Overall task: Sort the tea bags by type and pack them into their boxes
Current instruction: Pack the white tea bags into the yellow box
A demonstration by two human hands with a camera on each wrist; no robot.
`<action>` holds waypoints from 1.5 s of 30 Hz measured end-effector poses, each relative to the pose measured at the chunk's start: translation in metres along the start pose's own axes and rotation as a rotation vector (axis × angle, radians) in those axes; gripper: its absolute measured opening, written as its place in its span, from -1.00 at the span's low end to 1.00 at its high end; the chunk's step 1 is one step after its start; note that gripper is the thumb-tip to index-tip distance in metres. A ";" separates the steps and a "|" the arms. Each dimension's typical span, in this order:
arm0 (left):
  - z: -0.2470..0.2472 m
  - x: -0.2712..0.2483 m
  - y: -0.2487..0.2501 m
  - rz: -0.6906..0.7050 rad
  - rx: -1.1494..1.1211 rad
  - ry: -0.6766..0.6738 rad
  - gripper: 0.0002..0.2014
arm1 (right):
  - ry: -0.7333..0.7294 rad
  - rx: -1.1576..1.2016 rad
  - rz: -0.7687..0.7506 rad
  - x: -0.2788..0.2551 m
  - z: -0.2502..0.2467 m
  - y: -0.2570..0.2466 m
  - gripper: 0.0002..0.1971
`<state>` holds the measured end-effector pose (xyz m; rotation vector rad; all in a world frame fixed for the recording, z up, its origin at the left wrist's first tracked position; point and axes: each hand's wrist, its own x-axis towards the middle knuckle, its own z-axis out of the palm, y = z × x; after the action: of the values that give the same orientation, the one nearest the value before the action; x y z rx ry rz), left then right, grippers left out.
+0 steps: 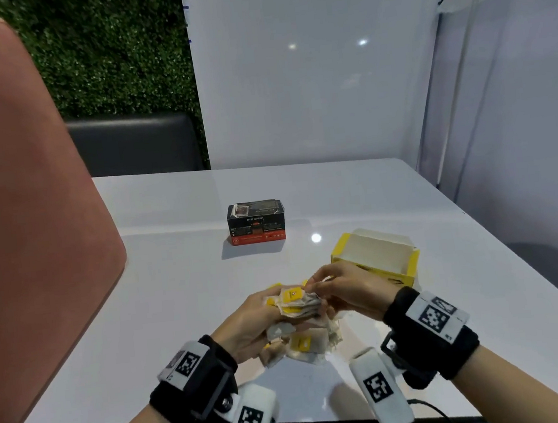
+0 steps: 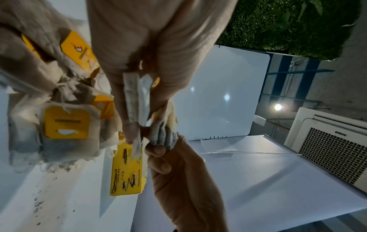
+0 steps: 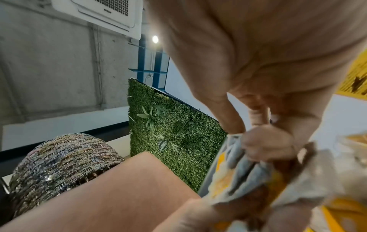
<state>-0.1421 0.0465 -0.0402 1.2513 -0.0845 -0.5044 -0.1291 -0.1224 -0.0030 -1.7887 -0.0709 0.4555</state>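
Low over the near middle of the white table, my left hand grips a small stack of yellow-tagged tea bags. My right hand pinches the same stack from the right side. In the left wrist view the stack sits between my left fingers, with the right fingertips on its end. More yellow-tagged tea bags lie in a loose pile just below the hands. The open yellow box stands right behind my right hand. A black and red box stands farther back at mid-table, with a tea bag showing in its open top.
A pink chair back rises along the table's left side. A dark seat and a green hedge wall are behind the far edge. White partitions close the back and right. Dark crumbs dot the table.
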 end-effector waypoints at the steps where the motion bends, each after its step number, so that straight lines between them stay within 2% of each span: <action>1: 0.001 -0.001 0.001 -0.006 -0.036 -0.012 -0.53 | 0.015 -0.026 0.003 0.000 0.001 0.001 -0.90; 5: -0.001 -0.001 0.000 -0.047 -0.136 -0.048 -0.43 | 0.078 -0.102 -0.006 -0.003 0.004 0.003 -0.83; 7: -0.001 -0.002 0.000 -0.067 -0.149 -0.050 -0.48 | 0.050 -0.130 0.006 -0.006 0.004 0.000 -0.73; 10: -0.002 -0.002 0.001 -0.077 -0.137 -0.032 -0.66 | 0.011 -0.220 -0.045 -0.007 0.000 -0.003 -0.77; 14: -0.002 -0.004 -0.001 -0.104 -0.122 -0.008 -0.57 | 0.015 -0.245 -0.121 -0.007 -0.006 -0.008 -0.76; 18: 0.000 -0.004 0.000 -0.106 -0.101 -0.044 -0.64 | -0.064 -0.276 -0.100 -0.009 -0.006 -0.009 -0.67; 23: 0.002 -0.006 -0.001 -0.091 -0.086 -0.099 -0.84 | -0.064 -0.553 -0.089 -0.006 -0.003 -0.005 -0.71; 26: 0.002 -0.008 -0.002 -0.085 -0.079 -0.121 -0.79 | -0.063 -0.630 -0.103 -0.007 -0.002 -0.006 -0.81; 29: 0.000 -0.009 -0.001 -0.091 -0.089 -0.109 -0.76 | -0.061 -0.580 -0.105 -0.006 -0.003 -0.005 -0.84; 36: 0.001 -0.008 0.004 -0.105 -0.011 -0.028 -0.46 | 0.006 -0.344 -0.116 -0.009 -0.009 -0.005 -0.77; 37: 0.001 -0.007 0.004 -0.103 0.000 -0.029 -0.51 | 0.013 -0.327 -0.117 -0.009 -0.008 -0.004 -0.77; 40: 0.003 -0.009 0.006 -0.109 0.033 -0.042 -0.85 | 0.024 -0.318 -0.115 -0.012 -0.005 0.000 -0.78; 43: 0.006 -0.011 0.006 -0.117 0.024 -0.105 -0.83 | 0.035 -0.314 -0.104 -0.012 -0.003 0.005 -0.78; 45: 0.006 -0.012 0.006 -0.122 -0.003 -0.097 -0.83 | 0.076 -0.298 -0.125 -0.012 -0.003 0.004 -0.77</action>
<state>-0.1530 0.0477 -0.0301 1.2336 -0.0890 -0.6709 -0.1399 -0.1297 -0.0027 -2.0780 -0.2052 0.2980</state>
